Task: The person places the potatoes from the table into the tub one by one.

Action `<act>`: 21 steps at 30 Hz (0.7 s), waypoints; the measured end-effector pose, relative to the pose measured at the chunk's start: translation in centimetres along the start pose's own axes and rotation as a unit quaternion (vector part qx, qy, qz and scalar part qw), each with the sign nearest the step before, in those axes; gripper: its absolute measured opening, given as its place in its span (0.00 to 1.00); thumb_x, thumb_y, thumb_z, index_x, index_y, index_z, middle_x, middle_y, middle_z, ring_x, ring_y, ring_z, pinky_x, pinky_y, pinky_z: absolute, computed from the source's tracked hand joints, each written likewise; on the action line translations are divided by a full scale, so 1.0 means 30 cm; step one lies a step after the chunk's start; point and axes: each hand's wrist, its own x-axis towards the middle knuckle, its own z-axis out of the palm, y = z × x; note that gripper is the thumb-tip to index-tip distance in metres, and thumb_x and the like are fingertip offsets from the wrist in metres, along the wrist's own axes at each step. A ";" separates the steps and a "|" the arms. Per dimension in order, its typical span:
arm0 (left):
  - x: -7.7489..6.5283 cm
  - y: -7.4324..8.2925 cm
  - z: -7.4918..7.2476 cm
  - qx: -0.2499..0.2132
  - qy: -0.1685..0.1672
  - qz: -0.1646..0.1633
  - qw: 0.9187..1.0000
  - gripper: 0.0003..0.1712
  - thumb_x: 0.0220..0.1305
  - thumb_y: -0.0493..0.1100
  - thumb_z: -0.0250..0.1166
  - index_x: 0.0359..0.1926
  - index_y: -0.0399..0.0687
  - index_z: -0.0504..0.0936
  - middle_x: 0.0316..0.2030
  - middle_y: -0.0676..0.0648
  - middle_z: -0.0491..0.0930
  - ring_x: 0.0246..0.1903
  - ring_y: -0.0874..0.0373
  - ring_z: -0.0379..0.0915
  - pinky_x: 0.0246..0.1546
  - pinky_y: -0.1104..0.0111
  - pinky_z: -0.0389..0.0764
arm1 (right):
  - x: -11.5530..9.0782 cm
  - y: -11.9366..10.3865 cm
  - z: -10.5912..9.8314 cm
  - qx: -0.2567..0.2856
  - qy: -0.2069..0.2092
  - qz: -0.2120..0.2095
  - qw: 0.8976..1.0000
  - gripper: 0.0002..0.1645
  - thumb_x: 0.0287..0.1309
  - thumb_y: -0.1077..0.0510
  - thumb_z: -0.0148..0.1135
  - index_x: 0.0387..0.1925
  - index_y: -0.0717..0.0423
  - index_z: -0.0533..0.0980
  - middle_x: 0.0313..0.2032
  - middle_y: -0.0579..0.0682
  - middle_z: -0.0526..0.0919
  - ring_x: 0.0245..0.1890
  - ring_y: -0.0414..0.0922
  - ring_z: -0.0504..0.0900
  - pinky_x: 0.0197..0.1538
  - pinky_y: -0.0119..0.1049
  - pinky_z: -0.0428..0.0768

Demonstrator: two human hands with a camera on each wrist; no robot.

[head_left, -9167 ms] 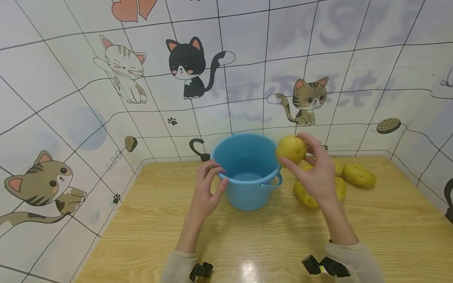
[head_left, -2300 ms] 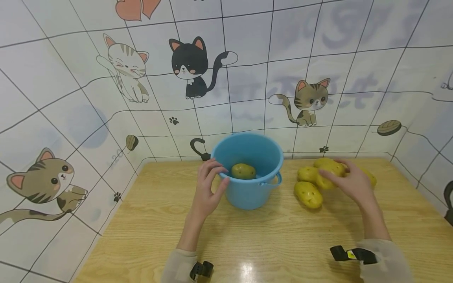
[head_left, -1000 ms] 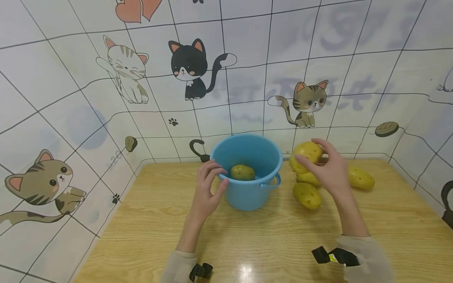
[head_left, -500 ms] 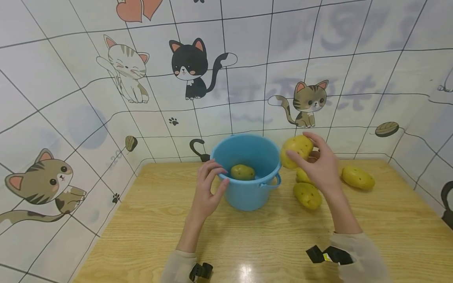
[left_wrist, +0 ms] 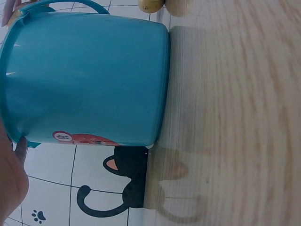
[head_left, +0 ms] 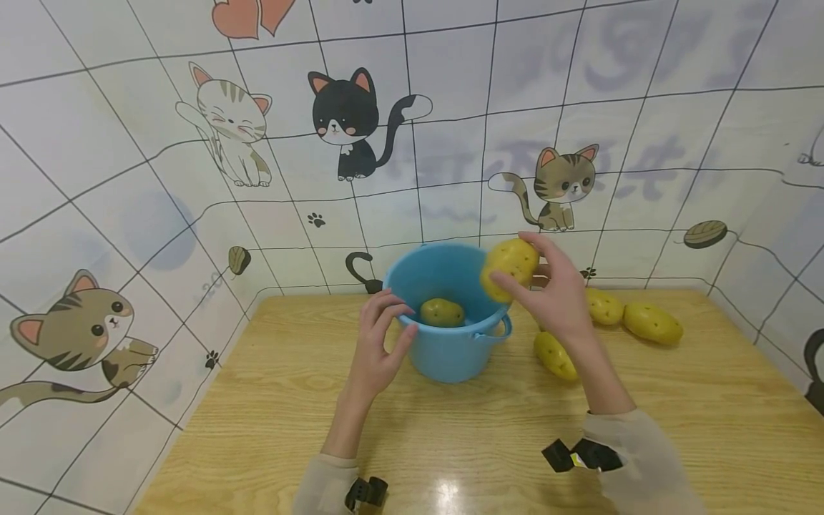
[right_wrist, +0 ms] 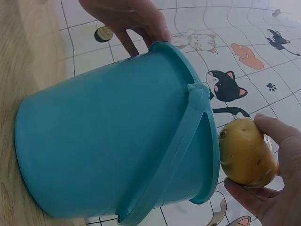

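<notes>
A light-blue bucket (head_left: 450, 357) stands upright on the wooden table, one potato (head_left: 441, 312) lying inside it. At its left side my left hand (head_left: 378, 350) holds the rim, fingertips over the edge. My right hand (head_left: 561, 300) grips another potato (head_left: 510, 269) between thumb and fingers, at the right part of the bucket's rim. In the right wrist view this potato (right_wrist: 248, 153) is just beyond the bucket's rim, held above the opening's edge. The bucket's wall (left_wrist: 89, 80) fills much of the left wrist view.
Right of the bucket lie loose potatoes: one near the front (head_left: 556, 356), one behind (head_left: 604, 307) and one farther right (head_left: 653, 324); my right hand may cover more. A cat-printed wall (head_left: 450, 143) rises behind the table (head_left: 270, 400).
My right hand has lifted a potato from the pile and carried it left to the bucket's rim. Earlier, another potato came into the bucket. My left hand stays at the rim.
</notes>
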 end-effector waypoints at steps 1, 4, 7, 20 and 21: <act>0.000 0.000 0.000 0.000 0.000 0.000 1.000 0.16 0.74 0.50 0.58 0.44 0.41 0.81 0.50 0.42 0.74 0.63 0.31 0.61 0.69 0.45 0.56 | 0.003 -0.002 0.006 -0.001 -0.003 -0.003 1.000 0.42 0.57 0.47 0.75 0.70 0.47 0.68 0.58 0.53 0.76 0.44 0.54 0.84 0.38 0.25 0.82; 0.001 0.000 0.000 0.000 0.000 0.001 1.000 0.17 0.75 0.51 0.58 0.44 0.40 0.81 0.50 0.42 0.74 0.63 0.31 0.61 0.69 0.45 0.56 | 0.009 -0.006 0.025 -0.011 -0.013 -0.017 1.000 0.43 0.57 0.47 0.75 0.70 0.49 0.68 0.59 0.53 0.75 0.45 0.54 0.84 0.41 0.32 0.84; 0.002 0.000 0.001 0.001 0.000 0.001 1.000 0.18 0.75 0.52 0.57 0.44 0.41 0.81 0.50 0.42 0.74 0.63 0.31 0.61 0.69 0.45 0.56 | 0.012 -0.004 0.044 -0.020 -0.024 -0.043 0.999 0.42 0.57 0.49 0.75 0.70 0.51 0.68 0.59 0.54 0.75 0.45 0.54 0.84 0.45 0.41 0.85; -0.002 -0.004 0.002 0.001 0.005 0.007 1.000 0.13 0.74 0.48 0.58 0.44 0.42 0.80 0.49 0.42 0.75 0.63 0.33 0.62 0.69 0.45 0.57 | 0.004 0.042 0.093 -0.001 -0.062 -0.117 0.991 0.31 0.60 0.64 0.71 0.63 0.63 0.72 0.58 0.60 0.76 0.50 0.59 0.82 0.48 0.50 0.85; -0.002 -0.004 0.001 0.000 0.005 0.005 1.000 0.14 0.74 0.48 0.59 0.44 0.41 0.80 0.49 0.42 0.75 0.63 0.32 0.62 0.69 0.45 0.56 | 0.003 0.044 0.094 -0.001 -0.063 -0.119 0.991 0.31 0.60 0.65 0.71 0.63 0.63 0.72 0.57 0.60 0.76 0.50 0.59 0.82 0.48 0.49 0.85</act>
